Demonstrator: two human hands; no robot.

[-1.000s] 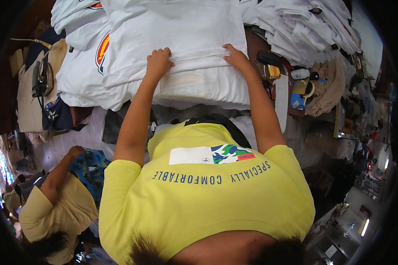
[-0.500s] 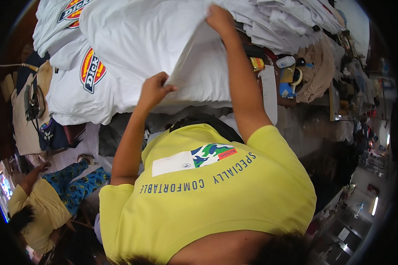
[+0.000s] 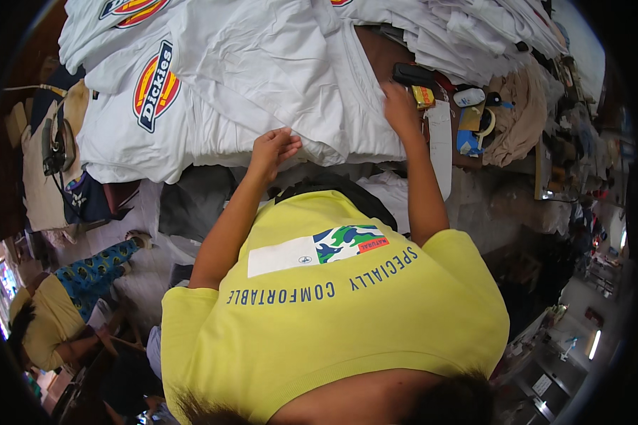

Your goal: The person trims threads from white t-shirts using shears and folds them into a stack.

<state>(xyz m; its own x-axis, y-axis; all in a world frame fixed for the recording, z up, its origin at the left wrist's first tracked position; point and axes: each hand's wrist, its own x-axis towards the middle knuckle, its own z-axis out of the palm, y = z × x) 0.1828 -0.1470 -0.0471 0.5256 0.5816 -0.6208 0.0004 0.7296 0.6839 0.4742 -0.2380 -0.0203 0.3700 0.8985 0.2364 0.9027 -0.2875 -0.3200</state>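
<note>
White T-shirts (image 3: pixel 248 64) lie spread in a stack on the table in front of me, the upper one wrinkled and partly folded over. A red, yellow and navy printed emblem (image 3: pixel 157 86) shows on a shirt to the left. My left hand (image 3: pixel 275 150) rests at the near edge of the cloth, its fingers stretched and loosely bent, apparently gripping nothing. My right hand (image 3: pixel 400 112) is beside the right edge of the shirts, near a black case (image 3: pixel 412 74). Its fingers are smeared and partly hidden, so their grip is unclear.
A heap of white garments (image 3: pixel 475 35) fills the far right. Nearby lie a yellow packet (image 3: pixel 424 97), a tape roll (image 3: pixel 486 122) and beige cloth (image 3: pixel 521 113). An iron (image 3: pixel 54 149) stands at the left. Another person (image 3: pixel 57 319) sits low at the left.
The lifted white shirt edge has come down flat onto the stack. My right hand has moved nearer and to the right; my left hand has shifted slightly right and its fingers have loosened.
</note>
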